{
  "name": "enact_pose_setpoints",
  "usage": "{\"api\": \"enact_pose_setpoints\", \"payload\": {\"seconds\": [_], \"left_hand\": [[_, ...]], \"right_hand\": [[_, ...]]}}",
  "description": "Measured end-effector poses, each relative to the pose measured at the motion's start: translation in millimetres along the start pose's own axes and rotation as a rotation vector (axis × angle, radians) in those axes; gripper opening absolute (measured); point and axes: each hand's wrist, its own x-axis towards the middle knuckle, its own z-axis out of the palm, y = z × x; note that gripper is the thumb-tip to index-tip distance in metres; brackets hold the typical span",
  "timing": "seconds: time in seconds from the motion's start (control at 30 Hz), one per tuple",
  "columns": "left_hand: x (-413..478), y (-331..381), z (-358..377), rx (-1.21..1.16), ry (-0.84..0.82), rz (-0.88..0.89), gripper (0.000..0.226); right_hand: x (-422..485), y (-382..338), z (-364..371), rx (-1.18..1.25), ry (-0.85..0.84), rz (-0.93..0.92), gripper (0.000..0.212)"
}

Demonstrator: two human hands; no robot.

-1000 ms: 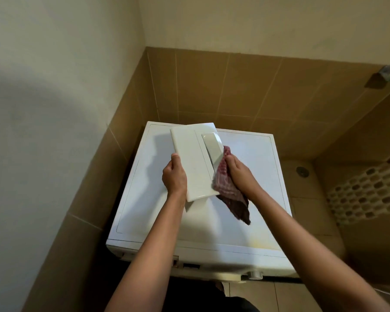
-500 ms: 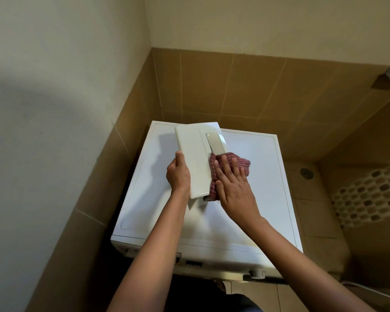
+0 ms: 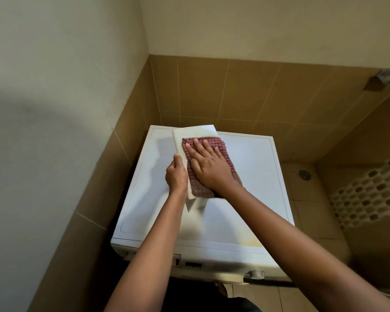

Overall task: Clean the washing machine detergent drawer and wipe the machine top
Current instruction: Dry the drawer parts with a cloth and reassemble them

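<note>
The white detergent drawer was out of the machine and held over the back left part of the washing machine top, its long side running away from the person. A shadow lay on the lid beneath it. Whether its near end touched the lid could not be told.

The left hand gripped the drawer's left edge near the near end, with the thumb lying up along the edge and the fingers curled round underneath. The right hand lay flat with its fingers straight and spread, pressing a red-and-white checked cloth against the drawer's upward face. The cloth covered most of that face, leaving bare only a strip along the left side and the far end. A little cloth showed beyond the heel of the hand.

A yellowish stain marked the top near its front right corner. On the front panel below, a dark rectangular opening showed at the left and a silver dial at the right.

The machine stood in a corner of brown wall tiles beneath pale painted wall. A round floor drain sat in the tiled floor to the right, near a strip of pebble mosaic. A small metal fitting projected from the wall at the upper right.
</note>
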Motion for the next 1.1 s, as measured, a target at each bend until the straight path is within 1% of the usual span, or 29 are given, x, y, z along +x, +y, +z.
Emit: {"api": "enact_pose_setpoints", "payload": {"seconds": [0.13,0.27,0.4,0.5,0.6,0.67,0.7,0.77,0.83,0.87,0.97,1.1], "left_hand": [[-1.1,3.3,-0.2,0.014,-0.035,-0.018,0.040],[-2.3,4.5,2.6,0.007,-0.017,0.016,0.038],[-5.2,5.6,10.4,-0.014,0.010,0.039,0.035],[-9.5,7.0,18.6,0.003,0.026,0.074,0.034],[-13.5,6.3,31.5,0.076,-0.006,0.133,0.037],[-16.9,5.3,44.2,0.174,-0.042,0.226,0.041],[-19.7,4.1,51.8,0.254,-0.063,0.290,0.043],[-26.4,-0.6,64.5,0.395,-0.110,0.414,0.047],[-33.2,-7.0,71.1,0.499,-0.139,0.507,0.050],[-35.8,-10.6,72.5,0.542,-0.140,0.546,0.050],[-40.0,-18.2,73.4,0.635,-0.129,0.613,0.046],[-49.8,-24.0,77.3,0.731,-0.174,0.643,0.044]], "right_hand": [[37.9,14.8,-5.9,0.025,0.015,0.109,0.049],[48.5,36.5,-13.2,0.252,0.030,0.282,0.049],[21.1,48.2,-18.2,0.502,0.044,0.411,0.053],[-13.8,54.1,-16.9,0.663,0.071,0.461,0.042],[-49.4,60.7,-5.2,0.801,0.214,0.531,0.035],[-67.1,65.7,5.3,0.817,0.276,0.621,0.035],[-75.7,68.7,11.2,0.775,0.273,0.672,0.034],[-91.5,75.8,27.2,0.631,0.216,0.727,0.033],[-103.6,83.5,44.8,0.493,0.143,0.706,0.030],[-107.7,87.6,51.2,0.478,0.140,0.708,0.030],[-116.2,95.8,53.0,0.599,0.263,0.774,0.030],[-126.1,110.3,44.2,0.773,0.477,0.936,0.031]]}}
